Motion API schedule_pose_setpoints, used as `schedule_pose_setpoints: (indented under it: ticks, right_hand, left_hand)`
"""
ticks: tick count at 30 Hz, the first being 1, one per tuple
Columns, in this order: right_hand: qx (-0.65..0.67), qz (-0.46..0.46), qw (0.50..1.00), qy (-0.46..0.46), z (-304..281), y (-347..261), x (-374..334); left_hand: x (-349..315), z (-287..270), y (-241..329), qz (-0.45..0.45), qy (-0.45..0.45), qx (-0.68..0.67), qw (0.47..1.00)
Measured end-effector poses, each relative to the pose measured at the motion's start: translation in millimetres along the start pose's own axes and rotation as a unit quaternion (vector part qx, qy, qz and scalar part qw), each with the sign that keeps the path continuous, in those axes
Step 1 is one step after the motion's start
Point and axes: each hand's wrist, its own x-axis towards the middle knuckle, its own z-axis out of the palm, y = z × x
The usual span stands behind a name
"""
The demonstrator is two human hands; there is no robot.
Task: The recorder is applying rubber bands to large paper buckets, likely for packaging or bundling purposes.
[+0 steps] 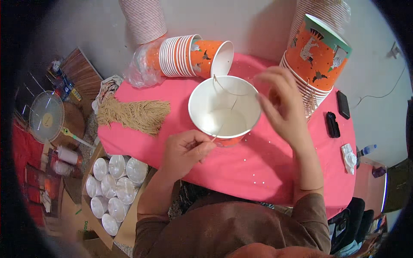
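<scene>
A white-lined paper bucket (200, 101) with an orange outside stands upright in front of me, its mouth facing up. A thin tan cord (234, 93) comes over its far rim and loops inside the bucket. At the near rim, my left hand (187, 150) pinches a length of cord between thumb and forefinger. My right hand (282, 101) is raised by the right rim, thumb and fingers apart; I see nothing held in it. A pile of tan cords (140, 115) lies to the left on the pink-covered table (266, 176).
A stack of printed orange buckets (176, 56) lies on its side behind. Another tall stack (318, 56) stands at the right, with cords hanging beside it. A black case (332, 124) and crumpled tissue (349, 158) are near the right edge. A carton of clear-topped cups (116, 189) sits lower left.
</scene>
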Motion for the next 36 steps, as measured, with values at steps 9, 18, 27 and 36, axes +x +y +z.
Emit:
schedule_pose_setpoints:
  ticks: [9,18,27,36]
  right_hand:
    - [0.219,0.098,0.937,-0.255,7.5,-31.4,-14.6]
    - [0.116,-0.073,0.977,-0.166,15.6,-16.2,-13.9]
    - [0.073,0.022,0.972,-0.224,4.1,-4.2,-8.0]
    - [0.068,-0.075,0.963,-0.249,11.9,8.7,-10.3]
  left_hand:
    - [14.1,15.7,13.5,0.024,-0.071,-0.07,0.995]
    - [17.6,26.0,5.8,0.134,0.02,0.142,0.981]
    - [14.6,32.9,4.2,0.245,0.11,0.309,0.912]
    - [13.5,26.8,-18.8,0.316,0.078,0.416,0.849]
